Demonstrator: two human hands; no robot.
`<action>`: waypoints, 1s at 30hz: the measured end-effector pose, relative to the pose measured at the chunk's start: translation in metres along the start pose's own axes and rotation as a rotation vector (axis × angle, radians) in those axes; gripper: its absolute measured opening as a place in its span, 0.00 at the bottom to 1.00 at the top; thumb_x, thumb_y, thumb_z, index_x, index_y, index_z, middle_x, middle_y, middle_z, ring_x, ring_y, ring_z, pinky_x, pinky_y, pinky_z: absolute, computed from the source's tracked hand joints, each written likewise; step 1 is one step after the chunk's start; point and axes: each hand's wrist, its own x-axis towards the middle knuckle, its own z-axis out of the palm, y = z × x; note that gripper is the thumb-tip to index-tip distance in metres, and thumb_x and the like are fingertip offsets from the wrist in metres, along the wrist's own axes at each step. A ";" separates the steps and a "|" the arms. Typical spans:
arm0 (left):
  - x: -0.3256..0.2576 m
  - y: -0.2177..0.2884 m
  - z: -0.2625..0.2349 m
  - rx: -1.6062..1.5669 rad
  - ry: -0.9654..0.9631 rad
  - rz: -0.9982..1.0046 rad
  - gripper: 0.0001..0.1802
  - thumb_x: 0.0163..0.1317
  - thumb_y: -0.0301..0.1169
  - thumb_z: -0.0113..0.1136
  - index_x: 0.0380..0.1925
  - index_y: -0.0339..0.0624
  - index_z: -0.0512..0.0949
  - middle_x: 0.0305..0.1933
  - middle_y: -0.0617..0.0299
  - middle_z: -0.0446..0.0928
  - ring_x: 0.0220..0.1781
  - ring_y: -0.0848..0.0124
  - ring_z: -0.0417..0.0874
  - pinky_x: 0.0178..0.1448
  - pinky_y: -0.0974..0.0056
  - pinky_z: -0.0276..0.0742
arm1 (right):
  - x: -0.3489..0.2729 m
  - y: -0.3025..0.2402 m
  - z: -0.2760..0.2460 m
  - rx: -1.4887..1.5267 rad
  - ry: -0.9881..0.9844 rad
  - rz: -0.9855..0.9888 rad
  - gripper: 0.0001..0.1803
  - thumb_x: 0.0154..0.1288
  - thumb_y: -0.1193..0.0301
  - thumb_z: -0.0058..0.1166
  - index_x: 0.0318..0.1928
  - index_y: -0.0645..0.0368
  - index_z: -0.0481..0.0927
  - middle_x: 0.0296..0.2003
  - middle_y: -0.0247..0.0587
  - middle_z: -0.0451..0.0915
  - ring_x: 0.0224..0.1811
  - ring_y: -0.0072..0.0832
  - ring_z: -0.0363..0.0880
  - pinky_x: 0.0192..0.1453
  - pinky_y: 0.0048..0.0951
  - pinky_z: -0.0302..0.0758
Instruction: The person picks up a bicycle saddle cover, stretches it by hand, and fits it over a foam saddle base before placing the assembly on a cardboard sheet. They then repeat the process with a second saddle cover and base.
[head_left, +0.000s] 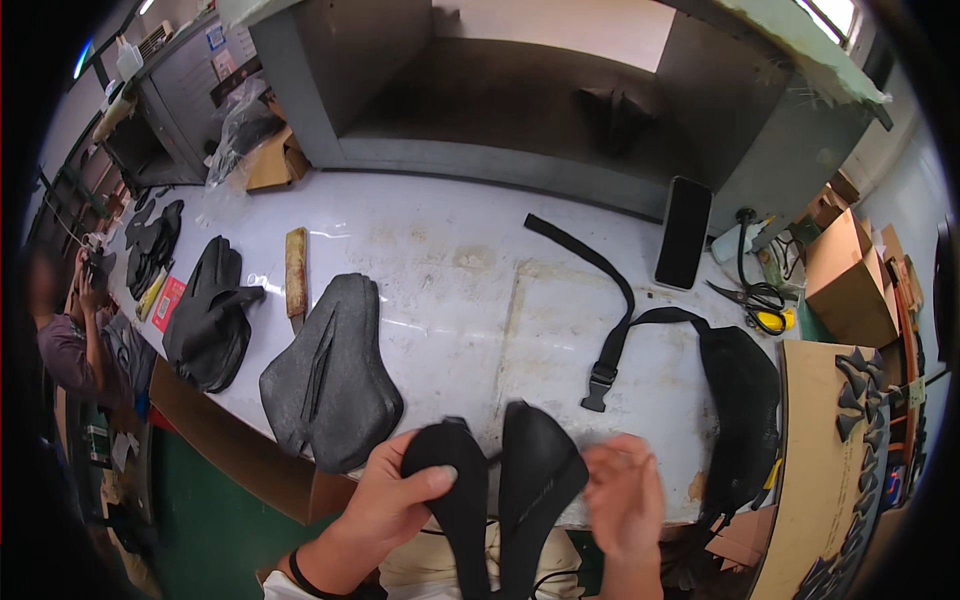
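Observation:
A black bicycle saddle [540, 480], split by a long gap down its middle, is held up over the near table edge. My left hand [405, 500] grips its left lobe, thumb pressed on the top face. Beside the right lobe is my right hand [625, 500], its fingers curled and blurred; whether they pinch the rim I cannot tell. A stack of dark grey saddle-shaped covers [335, 380] lies left of the saddle. Past it is a knife [297, 270] with a tape-wrapped handle, then another pile of black covers [208, 320].
A black waist bag [740, 410] with a buckled strap [610, 280] lies at the right. Behind it are a phone [684, 235], scissors [755, 298] and a cardboard box [850, 275]. A grey metal shelf [500, 165] spans the back. Another person [80, 340] stands far left.

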 end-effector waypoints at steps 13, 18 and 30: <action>-0.026 0.063 0.051 1.117 -0.714 1.113 0.03 0.52 0.23 0.66 0.26 0.35 0.85 0.28 0.58 0.81 0.29 0.64 0.82 0.32 0.63 0.81 | -0.004 -0.021 0.028 -0.654 -0.375 -0.152 0.19 0.60 0.64 0.60 0.44 0.67 0.80 0.46 0.55 0.78 0.49 0.43 0.78 0.58 0.42 0.72; -0.045 0.033 0.073 1.480 -0.828 1.464 0.04 0.52 0.28 0.63 0.29 0.43 0.82 0.44 0.59 0.80 0.44 0.64 0.81 0.48 0.58 0.78 | -0.014 -0.040 0.050 -0.825 -0.373 -0.590 0.23 0.40 0.79 0.70 0.41 0.64 0.78 0.53 0.59 0.74 0.55 0.40 0.75 0.58 0.33 0.71; -0.016 0.062 0.029 1.282 -0.070 0.678 0.04 0.58 0.24 0.64 0.32 0.36 0.80 0.19 0.62 0.74 0.17 0.78 0.72 0.22 0.71 0.64 | -0.015 -0.074 0.052 -0.646 -0.451 -0.510 0.26 0.37 0.81 0.75 0.36 0.57 0.73 0.50 0.62 0.74 0.46 0.34 0.80 0.53 0.30 0.76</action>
